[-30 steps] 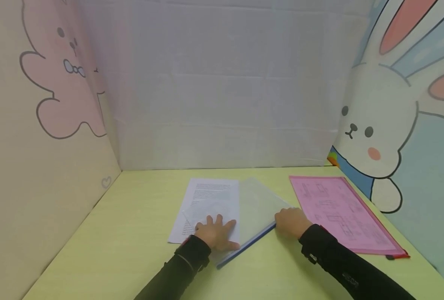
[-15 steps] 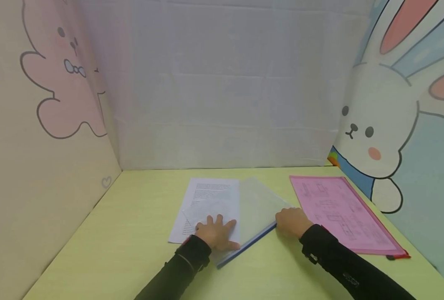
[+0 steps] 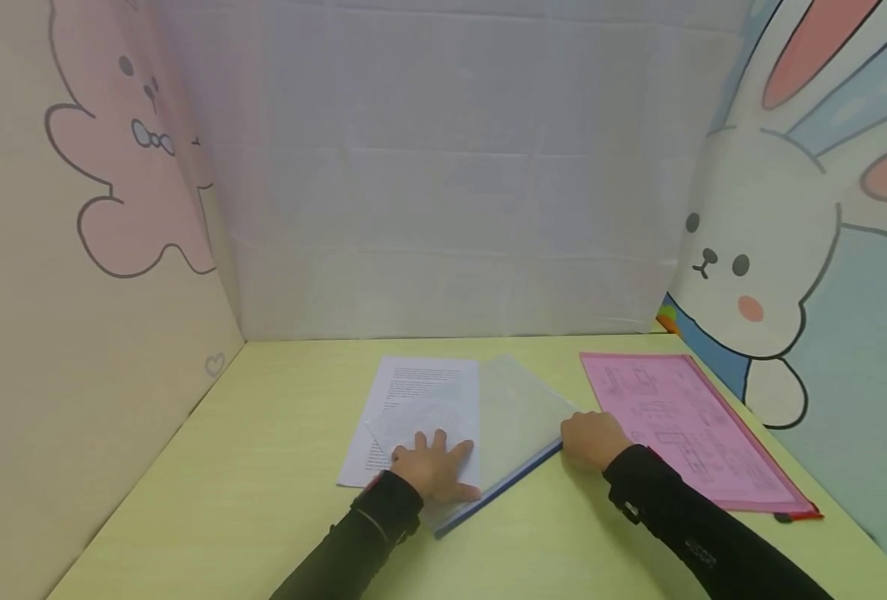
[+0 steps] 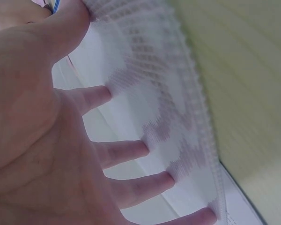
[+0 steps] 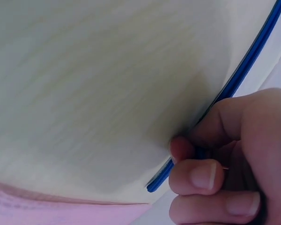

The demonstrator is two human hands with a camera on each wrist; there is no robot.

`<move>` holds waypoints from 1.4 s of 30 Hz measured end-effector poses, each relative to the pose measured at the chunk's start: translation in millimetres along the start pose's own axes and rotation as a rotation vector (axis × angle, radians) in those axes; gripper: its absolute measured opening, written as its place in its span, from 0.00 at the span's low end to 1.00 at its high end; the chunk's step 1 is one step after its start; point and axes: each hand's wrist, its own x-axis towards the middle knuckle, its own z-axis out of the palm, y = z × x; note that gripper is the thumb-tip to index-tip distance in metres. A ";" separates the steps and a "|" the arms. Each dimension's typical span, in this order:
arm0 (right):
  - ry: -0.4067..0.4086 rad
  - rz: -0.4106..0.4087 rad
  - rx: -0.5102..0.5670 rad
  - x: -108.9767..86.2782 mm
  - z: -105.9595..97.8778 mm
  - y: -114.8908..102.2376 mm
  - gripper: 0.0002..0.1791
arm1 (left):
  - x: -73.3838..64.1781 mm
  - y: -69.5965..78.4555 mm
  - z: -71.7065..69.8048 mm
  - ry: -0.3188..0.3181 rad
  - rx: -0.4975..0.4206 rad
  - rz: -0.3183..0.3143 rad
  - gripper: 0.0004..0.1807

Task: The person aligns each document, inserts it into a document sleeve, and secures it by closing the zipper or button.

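A clear mesh zip pouch (image 3: 517, 408) lies aslant, with a blue zip strip (image 3: 499, 486) along its near edge. Its left part overlaps a white printed sheet (image 3: 423, 377), whose text shows beyond it. Fingers spread, my left hand (image 3: 433, 468) presses on the pouch; the mesh surface (image 4: 159, 89) meets those fingertips in the left wrist view. My right hand (image 3: 595, 440) pinches the blue strip near its right end. In the right wrist view the strip's tip (image 5: 159, 180) sticks out past the curled fingers. Whether a zip pull sits between them is hidden.
A pink pouch (image 3: 676, 417) with a red edge and drawings showing through lies at the right, close to the rabbit-painted wall (image 3: 864, 350). A pale sheet (image 3: 451, 183) hangs behind the yellow table (image 3: 263, 467).
My right hand has shifted slightly right along the blue strip, so a bit more of the strip shows. The left hand, pouch and printed sheet stay in place.
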 end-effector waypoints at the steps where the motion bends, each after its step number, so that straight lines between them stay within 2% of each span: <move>1: -0.005 0.004 0.004 -0.1 -0.8 0.6 0.07 | -0.1 0.0 0.0 -0.001 -0.001 0.000 0.44; 14: -0.027 -0.002 0.013 2.4 -2.9 5.7 0.08 | -2.1 0.5 -4.1 -0.008 -0.003 0.002 0.44; 22: 0.018 -0.011 -0.014 4.8 -1.1 7.8 0.09 | -2.5 -0.4 -5.2 -0.005 -0.005 -0.005 0.44; 28: 0.067 -0.004 -0.053 4.4 5.2 17.5 0.10 | -2.9 -0.1 -4.2 -0.001 -0.008 0.005 0.44; 42: 0.065 0.073 -0.036 8.1 5.1 34.8 0.10 | -3.5 1.1 -4.0 0.008 0.013 0.004 0.44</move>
